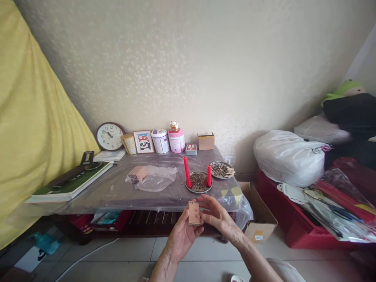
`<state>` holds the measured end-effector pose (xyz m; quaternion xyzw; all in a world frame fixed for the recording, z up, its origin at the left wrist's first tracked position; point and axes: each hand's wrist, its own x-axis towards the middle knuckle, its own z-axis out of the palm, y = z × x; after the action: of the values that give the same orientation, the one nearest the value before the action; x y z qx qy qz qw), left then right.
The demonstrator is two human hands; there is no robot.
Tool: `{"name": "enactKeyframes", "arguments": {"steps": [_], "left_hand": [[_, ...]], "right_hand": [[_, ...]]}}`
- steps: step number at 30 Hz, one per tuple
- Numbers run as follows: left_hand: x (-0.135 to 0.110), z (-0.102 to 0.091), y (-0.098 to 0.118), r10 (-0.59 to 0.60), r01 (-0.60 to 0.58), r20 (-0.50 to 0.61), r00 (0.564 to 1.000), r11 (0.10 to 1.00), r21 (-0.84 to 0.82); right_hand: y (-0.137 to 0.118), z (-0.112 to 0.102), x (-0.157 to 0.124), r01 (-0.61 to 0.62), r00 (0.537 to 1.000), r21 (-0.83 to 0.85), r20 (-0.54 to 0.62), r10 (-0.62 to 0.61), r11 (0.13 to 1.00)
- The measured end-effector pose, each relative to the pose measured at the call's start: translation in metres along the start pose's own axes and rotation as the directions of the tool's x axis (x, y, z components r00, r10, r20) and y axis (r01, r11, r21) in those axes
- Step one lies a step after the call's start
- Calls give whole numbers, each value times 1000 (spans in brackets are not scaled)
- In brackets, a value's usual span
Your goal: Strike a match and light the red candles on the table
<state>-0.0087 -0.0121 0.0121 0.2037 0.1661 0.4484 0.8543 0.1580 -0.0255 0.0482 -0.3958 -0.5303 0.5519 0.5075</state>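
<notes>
A small tan matchbox with red characters on its face is held in my left hand, thumb along one side and fingers curled behind. At its top end a slightly opened tray seems to show match ends. My right hand is at the right side of the box, fingers bent and apart; whether they touch it is unclear. Just beyond, a tall red candle and a shorter red candle stand on a round metal plate covered in dark bits. Behind it, a second plate holds several matchsticks.
A low table under clear plastic bears a clear bag with a small box, a clock, tins and a book. Beside it stand an open carton and a red bin. Yellow cloth hangs left.
</notes>
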Motion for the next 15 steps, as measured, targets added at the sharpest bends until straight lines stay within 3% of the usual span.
{"name": "enactKeyframes", "arguments": {"steps": [5,15], "left_hand": [[-2,1,-3,-77,75,30,997,996,55],[-3,1,-10,-123,117,45,991,987,112]], "right_hand": [[-6,-7,1,-50,991,-47,-126,44,998],[-1,-5,2,-68,987,-12,-146,66,998]]}}
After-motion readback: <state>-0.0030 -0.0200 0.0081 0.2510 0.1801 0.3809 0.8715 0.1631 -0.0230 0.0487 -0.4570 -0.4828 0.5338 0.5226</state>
